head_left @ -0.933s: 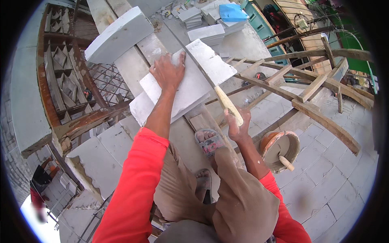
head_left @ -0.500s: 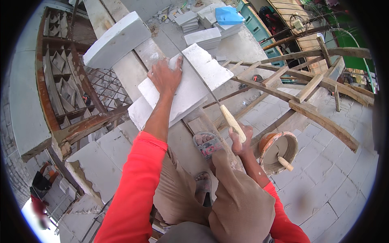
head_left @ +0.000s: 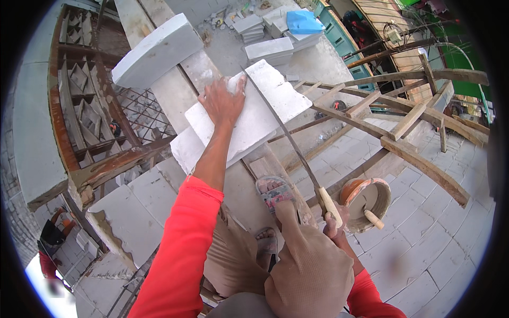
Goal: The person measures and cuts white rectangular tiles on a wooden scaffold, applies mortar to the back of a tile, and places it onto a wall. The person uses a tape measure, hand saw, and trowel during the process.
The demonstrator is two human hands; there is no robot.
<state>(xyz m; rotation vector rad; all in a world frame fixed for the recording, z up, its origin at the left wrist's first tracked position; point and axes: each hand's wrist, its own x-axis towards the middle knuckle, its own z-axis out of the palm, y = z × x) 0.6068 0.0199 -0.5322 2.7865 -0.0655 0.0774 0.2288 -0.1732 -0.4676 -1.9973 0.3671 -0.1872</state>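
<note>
My left hand (head_left: 222, 103) lies spread on a white block (head_left: 241, 135), palm down, unclenched and gripping nothing. My right hand (head_left: 338, 220), at 4 to 5 o'clock from it, is wrapped around the pale handle of a handsaw (head_left: 330, 206). The blade slants from there toward 11 o'clock, its far part across the block, just beside my left fingertips; how deep it sits I cannot tell.

Beneath that block another white slab (head_left: 184, 150) juts out toward 8 o'clock. My sandaled foot (head_left: 275, 192) rests at 5 o'clock from my left hand. Near my right hand, at 1 to 2 o'clock, a bucket (head_left: 386, 192) holds grey mix and a wooden-handled tool (head_left: 374, 219).

Farther from my left hand, a thick block (head_left: 156, 50) stands at 10 o'clock, stacked slabs (head_left: 269, 49) with a blue bag (head_left: 305, 22) at 1, and a wooden ladder (head_left: 366, 127) at 3.
</note>
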